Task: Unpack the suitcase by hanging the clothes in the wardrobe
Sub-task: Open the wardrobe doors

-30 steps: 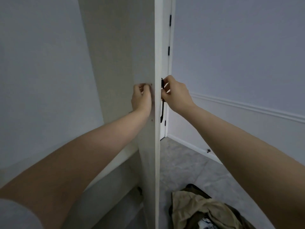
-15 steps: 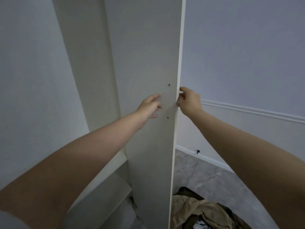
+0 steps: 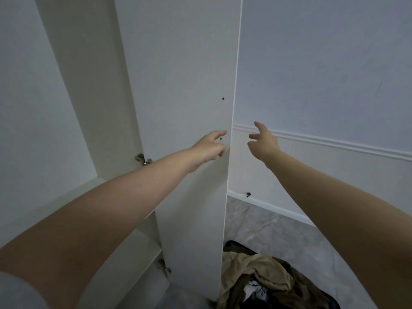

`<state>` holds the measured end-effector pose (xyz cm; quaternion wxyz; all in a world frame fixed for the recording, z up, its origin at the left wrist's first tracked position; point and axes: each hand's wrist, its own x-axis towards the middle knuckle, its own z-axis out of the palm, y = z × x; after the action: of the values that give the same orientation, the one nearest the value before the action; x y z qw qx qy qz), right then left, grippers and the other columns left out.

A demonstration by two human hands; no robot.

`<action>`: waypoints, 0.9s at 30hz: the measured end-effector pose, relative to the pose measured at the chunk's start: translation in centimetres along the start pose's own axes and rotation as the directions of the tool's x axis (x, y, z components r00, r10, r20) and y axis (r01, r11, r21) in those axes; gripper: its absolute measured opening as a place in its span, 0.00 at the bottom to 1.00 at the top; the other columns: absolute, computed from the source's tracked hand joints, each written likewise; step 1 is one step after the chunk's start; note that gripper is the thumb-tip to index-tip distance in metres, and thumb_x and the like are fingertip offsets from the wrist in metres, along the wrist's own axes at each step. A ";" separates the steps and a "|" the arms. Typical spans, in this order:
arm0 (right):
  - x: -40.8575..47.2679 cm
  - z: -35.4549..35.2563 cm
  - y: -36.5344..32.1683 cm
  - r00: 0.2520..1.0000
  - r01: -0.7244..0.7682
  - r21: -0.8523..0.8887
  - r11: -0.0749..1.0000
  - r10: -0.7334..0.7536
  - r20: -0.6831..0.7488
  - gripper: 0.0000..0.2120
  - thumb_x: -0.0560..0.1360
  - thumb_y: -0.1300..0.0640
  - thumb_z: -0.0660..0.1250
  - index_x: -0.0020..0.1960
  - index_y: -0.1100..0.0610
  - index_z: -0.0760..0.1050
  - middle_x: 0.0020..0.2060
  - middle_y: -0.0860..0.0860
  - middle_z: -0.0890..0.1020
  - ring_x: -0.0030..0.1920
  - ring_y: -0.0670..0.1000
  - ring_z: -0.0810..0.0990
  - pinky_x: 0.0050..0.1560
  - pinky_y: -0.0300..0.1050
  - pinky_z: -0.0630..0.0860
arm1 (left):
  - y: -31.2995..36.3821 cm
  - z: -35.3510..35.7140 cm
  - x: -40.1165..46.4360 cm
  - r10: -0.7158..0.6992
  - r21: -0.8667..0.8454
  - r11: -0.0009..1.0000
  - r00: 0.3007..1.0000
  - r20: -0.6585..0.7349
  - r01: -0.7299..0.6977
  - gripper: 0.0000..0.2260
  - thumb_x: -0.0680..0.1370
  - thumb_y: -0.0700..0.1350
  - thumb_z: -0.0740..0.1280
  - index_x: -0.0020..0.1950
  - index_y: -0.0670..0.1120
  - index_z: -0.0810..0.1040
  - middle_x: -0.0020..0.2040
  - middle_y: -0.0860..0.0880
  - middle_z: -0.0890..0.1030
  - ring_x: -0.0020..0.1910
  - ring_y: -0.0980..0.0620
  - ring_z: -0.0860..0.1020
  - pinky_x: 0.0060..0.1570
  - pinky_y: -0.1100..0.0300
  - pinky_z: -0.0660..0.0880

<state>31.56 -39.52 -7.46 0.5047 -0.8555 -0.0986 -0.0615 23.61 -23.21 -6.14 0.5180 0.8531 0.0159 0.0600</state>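
The white wardrobe door [image 3: 189, 85] stands swung open in front of me, its inner face toward me. My left hand [image 3: 210, 146] touches that inner face near its free edge, fingers loose. My right hand [image 3: 263, 141] hangs in the air just right of the door's edge, fingers spread, holding nothing. On the floor at the bottom lies the open dark suitcase [image 3: 321, 295] with crumpled tan and brown clothes [image 3: 256, 266] piled in it. The wardrobe's inside [image 3: 44, 108] shows at the left.
A grey wall with a white moulding [image 3: 334, 143] runs along the right. Below it is a skirting board with a small door stop [image 3: 248, 194]. The floor is grey tile [image 3: 278, 230]. Door hinges [image 3: 142, 159] sit on the wardrobe frame.
The door has swung further open to the right. My right hand has let go of the door's edge and opened. My left hand stays on the inner face.
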 end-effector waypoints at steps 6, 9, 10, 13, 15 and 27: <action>-1.2 -1.8 4.0 0.991 -0.129 -0.043 0.991 0.127 -0.037 0.32 0.77 0.67 0.59 0.78 0.50 0.57 0.63 0.53 0.78 0.61 0.56 0.76 0.45 0.45 0.76 | -1.6 2.3 -0.2 -0.012 0.041 0.999 1.000 0.026 0.011 0.26 0.76 0.37 0.60 0.74 0.52 0.68 0.74 0.52 0.67 0.60 0.52 0.74 0.62 0.53 0.75; -1.7 -2.2 5.7 0.984 -0.171 -0.049 0.984 0.168 -0.054 0.32 0.77 0.66 0.58 0.78 0.50 0.56 0.59 0.54 0.80 0.57 0.55 0.79 0.52 0.50 0.80 | -2.4 4.1 -0.1 -0.026 0.040 0.999 1.000 -0.011 0.027 0.23 0.77 0.36 0.60 0.71 0.51 0.72 0.72 0.50 0.70 0.60 0.51 0.76 0.59 0.53 0.76; -1.8 -2.3 6.2 0.983 -0.179 -0.056 0.982 0.176 -0.056 0.32 0.76 0.66 0.58 0.78 0.50 0.56 0.59 0.54 0.80 0.57 0.55 0.79 0.55 0.52 0.80 | -2.6 4.7 -0.1 -0.032 0.032 0.999 0.999 -0.021 0.033 0.22 0.77 0.36 0.61 0.69 0.50 0.74 0.70 0.50 0.72 0.60 0.52 0.76 0.59 0.54 0.77; -2.2 -2.5 7.9 0.981 -0.189 -0.084 0.978 0.186 -0.048 0.31 0.76 0.64 0.60 0.77 0.50 0.57 0.57 0.54 0.81 0.57 0.56 0.79 0.56 0.54 0.80 | -3.5 6.2 0.0 -0.067 0.013 0.998 0.998 -0.014 0.067 0.19 0.76 0.37 0.64 0.66 0.50 0.76 0.66 0.50 0.75 0.60 0.51 0.77 0.57 0.52 0.78; -2.4 -2.6 8.8 0.980 -0.198 -0.102 0.975 0.194 -0.041 0.31 0.76 0.63 0.60 0.77 0.50 0.57 0.56 0.54 0.81 0.57 0.56 0.79 0.56 0.53 0.80 | -4.2 7.2 0.1 -0.084 0.010 0.996 0.996 0.007 0.084 0.18 0.76 0.38 0.65 0.64 0.50 0.77 0.65 0.50 0.76 0.60 0.51 0.77 0.56 0.52 0.79; -1.7 -4.8 17.4 0.959 -0.281 -0.130 0.951 0.284 0.004 0.30 0.76 0.63 0.62 0.76 0.51 0.61 0.57 0.54 0.81 0.50 0.53 0.77 0.54 0.47 0.79 | -7.3 15.8 3.7 -0.183 0.044 0.983 0.975 0.130 0.179 0.15 0.77 0.38 0.66 0.63 0.48 0.78 0.62 0.49 0.78 0.60 0.50 0.78 0.46 0.60 0.78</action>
<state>33.93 -52.11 -20.35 0.4511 -0.8921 0.0231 0.0149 29.40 -33.43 -19.49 0.5075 0.8584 0.0599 -0.0447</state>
